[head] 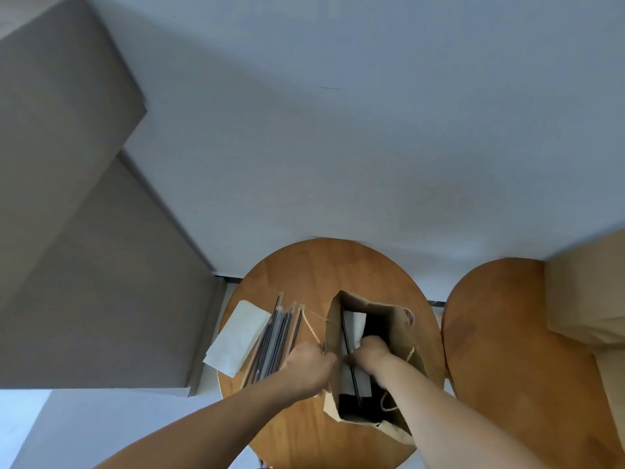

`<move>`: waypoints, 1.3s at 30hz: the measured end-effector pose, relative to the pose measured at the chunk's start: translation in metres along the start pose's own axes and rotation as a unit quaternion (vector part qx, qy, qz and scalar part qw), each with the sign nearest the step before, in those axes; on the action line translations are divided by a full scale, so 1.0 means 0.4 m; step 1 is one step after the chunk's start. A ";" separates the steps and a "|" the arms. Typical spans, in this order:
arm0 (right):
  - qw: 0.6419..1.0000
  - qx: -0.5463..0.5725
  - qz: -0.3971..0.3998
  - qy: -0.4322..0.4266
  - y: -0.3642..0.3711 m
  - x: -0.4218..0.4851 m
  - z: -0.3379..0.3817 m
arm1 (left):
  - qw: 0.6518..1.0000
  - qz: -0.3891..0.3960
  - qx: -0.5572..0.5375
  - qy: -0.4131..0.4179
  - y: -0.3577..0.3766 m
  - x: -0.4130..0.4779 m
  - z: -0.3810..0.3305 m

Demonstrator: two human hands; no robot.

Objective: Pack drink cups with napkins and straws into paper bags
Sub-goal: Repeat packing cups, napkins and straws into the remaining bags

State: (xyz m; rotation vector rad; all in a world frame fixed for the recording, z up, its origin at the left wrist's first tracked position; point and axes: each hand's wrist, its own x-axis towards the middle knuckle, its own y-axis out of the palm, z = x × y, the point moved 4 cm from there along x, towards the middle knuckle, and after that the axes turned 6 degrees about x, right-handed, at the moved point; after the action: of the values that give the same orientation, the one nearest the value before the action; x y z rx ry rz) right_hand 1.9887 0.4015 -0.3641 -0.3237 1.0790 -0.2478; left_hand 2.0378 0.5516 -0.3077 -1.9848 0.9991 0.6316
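Observation:
A brown paper bag [394, 319] stands open on a round wooden table [291, 272]. My left hand [309, 365] grips the bag's left wall at the rim. My right hand [370, 353] reaches down into the bag and holds a white napkin [358, 324] with a black wrapped straw [348, 340] against the inside of that wall. A stack of white napkins [238, 335] lies left of the bag, and a bundle of wrapped straws [279, 336] lies between the napkins and the bag. No drink cup is visible; the bag's bottom is dark.
A second round wooden table [514, 350] stands to the right, with a tan box or seat [588, 299] at its far right. A grey wall panel [84, 265] rises on the left and a pale wall behind.

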 end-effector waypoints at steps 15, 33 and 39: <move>0.968 -0.203 -0.134 -0.063 0.014 0.008 -0.011 | 1.000 -0.006 -0.006 -0.004 0.009 -0.012 -0.001; 0.929 -0.190 -0.197 -0.248 -0.115 -0.170 0.082 | 0.994 0.031 0.073 0.071 -0.002 -0.018 -0.082; 0.950 -0.067 -0.241 -0.188 -0.268 -0.225 0.053 | 0.990 0.016 0.125 0.059 0.018 -0.012 -0.087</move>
State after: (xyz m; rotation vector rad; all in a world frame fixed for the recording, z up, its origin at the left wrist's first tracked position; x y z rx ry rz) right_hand 1.9627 0.3369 -0.2407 -0.7295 0.6274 -0.5261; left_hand 2.0317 0.5220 -0.2880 -1.8028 1.1249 0.3879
